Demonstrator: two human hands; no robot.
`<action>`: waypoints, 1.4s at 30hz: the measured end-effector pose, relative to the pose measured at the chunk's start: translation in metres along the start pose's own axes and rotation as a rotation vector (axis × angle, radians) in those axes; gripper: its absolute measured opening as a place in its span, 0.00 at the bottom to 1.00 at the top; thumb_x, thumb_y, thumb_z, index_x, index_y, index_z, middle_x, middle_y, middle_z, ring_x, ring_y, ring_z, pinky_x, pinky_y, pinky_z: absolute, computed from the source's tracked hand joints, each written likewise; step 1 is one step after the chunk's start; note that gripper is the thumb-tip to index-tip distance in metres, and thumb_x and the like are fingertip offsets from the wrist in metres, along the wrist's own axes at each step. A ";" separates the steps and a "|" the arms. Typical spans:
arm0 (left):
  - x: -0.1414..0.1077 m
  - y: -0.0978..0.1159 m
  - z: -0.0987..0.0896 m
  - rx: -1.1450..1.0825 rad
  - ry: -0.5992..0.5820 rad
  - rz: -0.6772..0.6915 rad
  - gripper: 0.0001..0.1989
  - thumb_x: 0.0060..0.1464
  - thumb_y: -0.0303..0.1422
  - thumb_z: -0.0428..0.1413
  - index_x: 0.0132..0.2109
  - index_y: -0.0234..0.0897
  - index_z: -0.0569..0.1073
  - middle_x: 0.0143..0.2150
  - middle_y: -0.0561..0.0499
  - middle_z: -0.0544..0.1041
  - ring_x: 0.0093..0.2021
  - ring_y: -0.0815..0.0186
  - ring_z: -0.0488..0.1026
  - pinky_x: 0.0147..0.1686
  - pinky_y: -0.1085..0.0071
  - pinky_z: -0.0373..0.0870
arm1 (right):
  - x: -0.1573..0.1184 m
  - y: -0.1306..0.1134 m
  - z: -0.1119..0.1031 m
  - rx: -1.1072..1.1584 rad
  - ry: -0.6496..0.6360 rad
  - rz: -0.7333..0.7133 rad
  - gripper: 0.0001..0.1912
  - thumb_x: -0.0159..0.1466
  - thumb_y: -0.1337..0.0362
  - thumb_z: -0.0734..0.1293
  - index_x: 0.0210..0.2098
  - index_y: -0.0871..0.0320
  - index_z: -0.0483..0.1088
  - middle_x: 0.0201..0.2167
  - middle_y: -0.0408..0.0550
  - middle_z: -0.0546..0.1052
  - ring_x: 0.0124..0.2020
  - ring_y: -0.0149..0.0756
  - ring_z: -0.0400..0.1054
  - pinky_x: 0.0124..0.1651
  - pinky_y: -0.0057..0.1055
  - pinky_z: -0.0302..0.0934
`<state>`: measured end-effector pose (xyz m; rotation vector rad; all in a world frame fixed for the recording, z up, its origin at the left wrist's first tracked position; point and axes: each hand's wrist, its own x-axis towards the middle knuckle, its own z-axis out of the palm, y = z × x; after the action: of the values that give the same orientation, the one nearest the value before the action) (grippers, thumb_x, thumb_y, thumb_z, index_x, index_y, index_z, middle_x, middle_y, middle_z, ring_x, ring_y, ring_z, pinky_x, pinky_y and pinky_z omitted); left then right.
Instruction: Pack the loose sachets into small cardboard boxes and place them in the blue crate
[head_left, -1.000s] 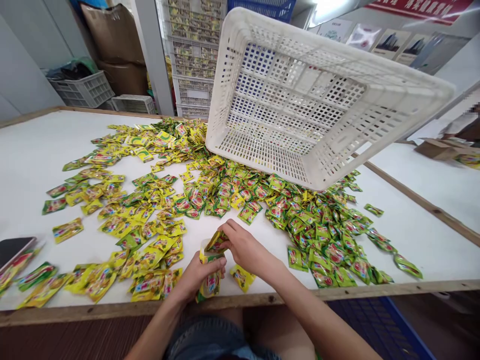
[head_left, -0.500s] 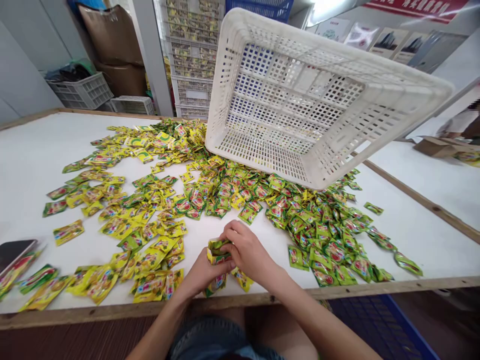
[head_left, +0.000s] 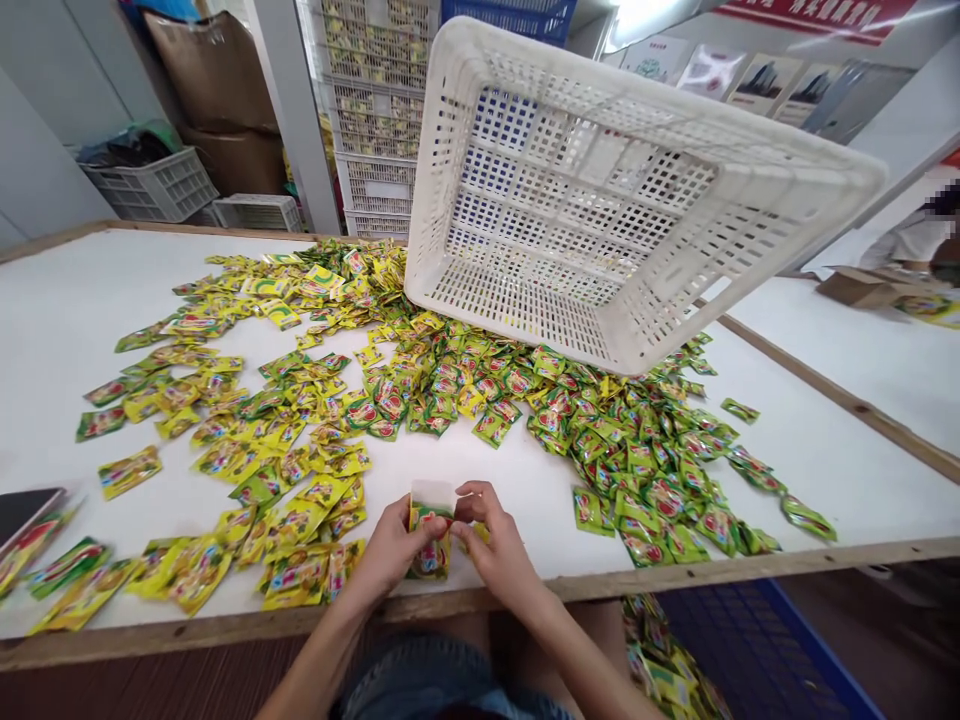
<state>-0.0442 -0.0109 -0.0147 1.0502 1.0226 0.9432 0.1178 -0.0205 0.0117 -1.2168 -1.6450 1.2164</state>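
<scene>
My left hand (head_left: 388,548) is closed on a small printed pouch (head_left: 431,562) with a whitish top edge, held upright just above the front of the table. The thumb lies across its green and red face. My right hand (head_left: 496,545) is at the pouch's right side, its fingers bent and the thumb and fingertips at that edge. A yellow sachet (head_left: 474,540) shows under the right fingers; whether they grip it is unclear. Yellow sachets (head_left: 300,575) lie left of my hands, and green sachets (head_left: 667,495) with red fruit prints lie to the right.
A large white plastic crate (head_left: 600,330) leans tilted over the heap at the back. A phone (head_left: 26,510) lies at the left edge. Below the table's wooden rim (head_left: 555,590) sits a blue crate (head_left: 772,640) beside more sachets. Stacked crates (head_left: 379,185) stand behind; another person is far right.
My right fingers have come out of the pouch's mouth and moved down to its right side. The pouch now stands more upright, its whitish top showing. My view has shifted slightly.
</scene>
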 end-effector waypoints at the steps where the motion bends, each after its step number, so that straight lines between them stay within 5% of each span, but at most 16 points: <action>1: -0.003 -0.001 -0.002 0.002 -0.012 0.003 0.19 0.47 0.41 0.57 0.43 0.33 0.70 0.39 0.46 0.77 0.40 0.59 0.72 0.40 0.67 0.68 | -0.002 0.002 0.004 0.006 0.003 -0.001 0.14 0.62 0.67 0.60 0.47 0.54 0.57 0.34 0.44 0.72 0.37 0.33 0.67 0.41 0.30 0.60; 5: -0.018 -0.002 -0.006 0.123 -0.011 -0.012 0.23 0.51 0.41 0.54 0.53 0.38 0.62 0.52 0.45 0.70 0.54 0.59 0.65 0.52 0.66 0.62 | -0.004 0.005 0.010 -0.103 0.012 -0.023 0.12 0.61 0.66 0.61 0.46 0.55 0.62 0.37 0.46 0.73 0.39 0.34 0.66 0.43 0.30 0.59; 9: -0.027 -0.003 -0.004 0.142 0.078 0.033 0.28 0.52 0.38 0.54 0.56 0.41 0.51 0.47 0.46 0.71 0.44 0.62 0.71 0.45 0.67 0.67 | -0.001 0.003 0.007 -0.145 -0.019 -0.008 0.09 0.62 0.67 0.61 0.42 0.56 0.67 0.35 0.44 0.74 0.36 0.33 0.66 0.40 0.28 0.59; 17: -0.028 0.003 -0.009 0.126 0.060 0.077 0.10 0.52 0.34 0.54 0.42 0.38 0.66 0.36 0.52 0.71 0.37 0.66 0.71 0.37 0.72 0.67 | 0.009 -0.002 0.008 -0.151 0.019 -0.105 0.11 0.64 0.67 0.57 0.34 0.58 0.72 0.33 0.47 0.72 0.37 0.33 0.66 0.41 0.28 0.59; 19: -0.026 0.002 -0.009 0.111 0.060 0.091 0.07 0.51 0.34 0.55 0.38 0.37 0.67 0.34 0.51 0.72 0.37 0.65 0.71 0.38 0.71 0.68 | 0.010 0.000 0.012 -0.102 0.081 -0.105 0.09 0.63 0.68 0.59 0.39 0.58 0.70 0.32 0.46 0.72 0.35 0.32 0.66 0.40 0.28 0.59; 22: -0.026 0.000 -0.005 -0.004 0.141 0.165 0.12 0.50 0.33 0.56 0.43 0.38 0.67 0.41 0.48 0.72 0.44 0.63 0.71 0.45 0.68 0.67 | 0.010 0.001 0.017 -0.026 0.140 -0.065 0.16 0.62 0.68 0.59 0.50 0.57 0.63 0.31 0.44 0.72 0.32 0.30 0.66 0.37 0.27 0.61; 26: -0.029 0.005 -0.003 0.025 0.169 0.207 0.14 0.51 0.33 0.55 0.46 0.38 0.67 0.47 0.46 0.73 0.49 0.62 0.69 0.50 0.65 0.64 | 0.007 -0.004 0.016 -0.084 0.066 -0.121 0.09 0.62 0.66 0.61 0.39 0.56 0.71 0.35 0.46 0.73 0.38 0.33 0.67 0.42 0.29 0.61; 30: -0.033 0.013 -0.004 0.171 0.172 0.210 0.09 0.53 0.35 0.53 0.38 0.35 0.74 0.43 0.45 0.75 0.46 0.60 0.71 0.48 0.67 0.66 | 0.003 -0.011 0.016 -0.119 0.049 -0.160 0.07 0.61 0.63 0.64 0.37 0.57 0.71 0.37 0.47 0.74 0.38 0.34 0.67 0.39 0.29 0.62; 42: -0.033 0.018 0.000 0.265 0.291 0.248 0.11 0.51 0.37 0.54 0.37 0.34 0.74 0.30 0.50 0.76 0.31 0.65 0.71 0.32 0.72 0.66 | -0.002 -0.017 0.023 -0.294 0.120 -0.143 0.06 0.62 0.63 0.61 0.35 0.58 0.69 0.29 0.44 0.74 0.28 0.31 0.66 0.34 0.27 0.59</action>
<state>-0.0546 -0.0385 0.0088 1.3078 1.3040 1.2106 0.0925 -0.0305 0.0211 -1.2954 -1.8309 0.8181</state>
